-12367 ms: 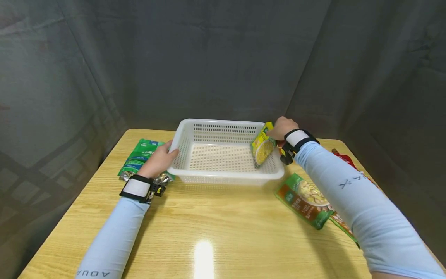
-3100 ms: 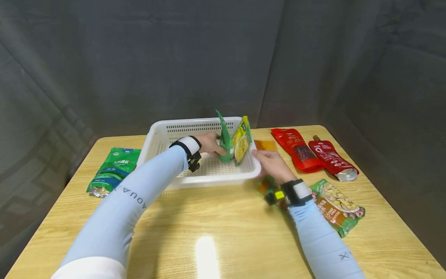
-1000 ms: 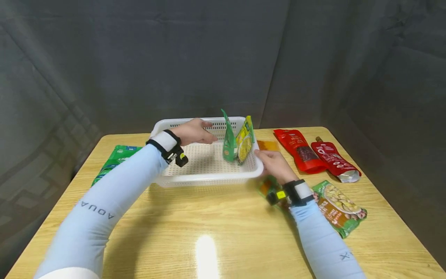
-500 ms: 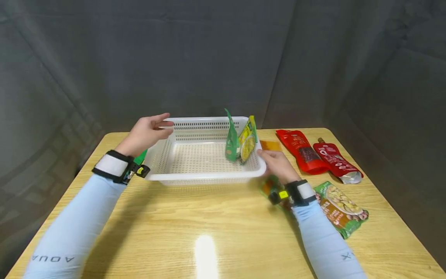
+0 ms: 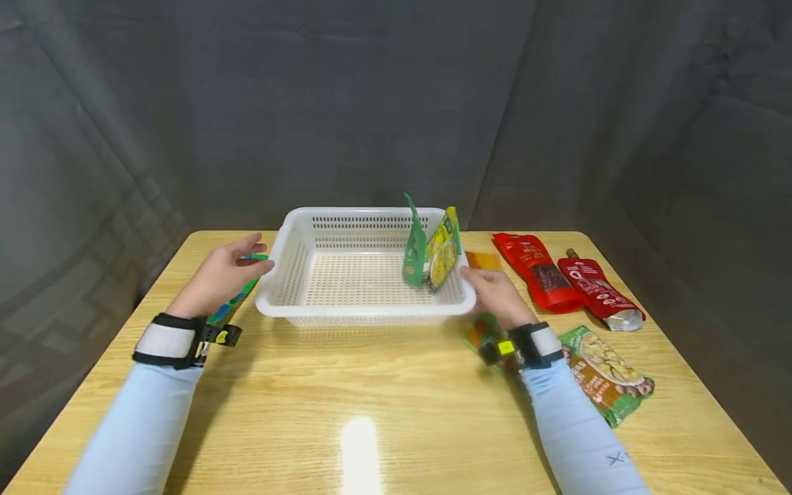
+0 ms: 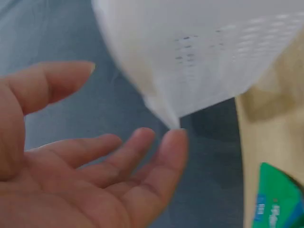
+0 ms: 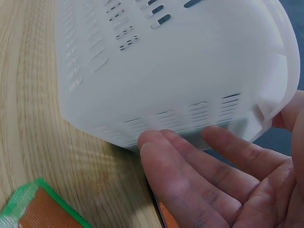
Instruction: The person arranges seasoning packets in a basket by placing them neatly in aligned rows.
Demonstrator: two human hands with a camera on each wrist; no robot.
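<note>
Green packet (image 5: 232, 302) under left hand (image 5: 224, 275).

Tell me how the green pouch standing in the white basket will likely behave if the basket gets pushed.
The green pouch stands on edge, leaning on the yellow pouch, so it would probably tip. It looks thin and flexible, likely floppy and light. The basket floor is perforated plastic, so it may slide somewhat.
</note>
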